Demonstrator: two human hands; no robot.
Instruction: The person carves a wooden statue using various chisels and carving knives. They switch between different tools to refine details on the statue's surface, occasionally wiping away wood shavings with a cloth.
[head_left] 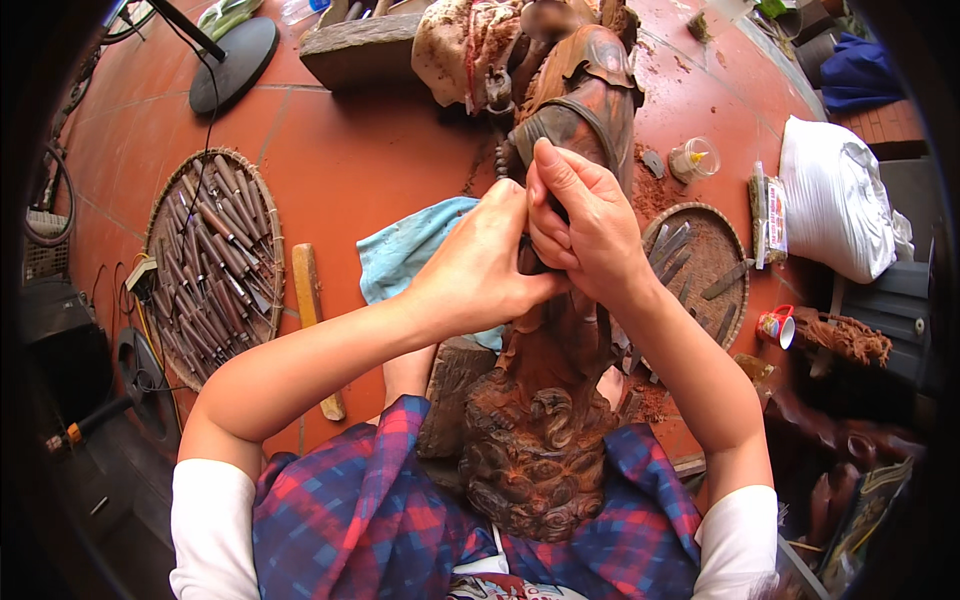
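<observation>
Midway along wood carving [572,352], L hand [487,250] & R hand [592,225] touching, both curled; can't tell if pinching anything. Base [535,480] in lap [375,505], prob. for steadiness. Toward left edge of floor [350,130], tool basket [277,228], prob. for quick reach, w/ black cord [214,95] across; toward right edge, blade basket [722,240], partly behind R forearm [687,340].

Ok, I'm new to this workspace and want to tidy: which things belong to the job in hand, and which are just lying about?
Probably the job's:
carved wooden statue, with left hand and right hand over it
wooden-handled carving tools in the left wicker tray
flat blades in the right wicker tray

Seemingly lying about:
red mug
white sack
blue fabric
black stand base
</observation>
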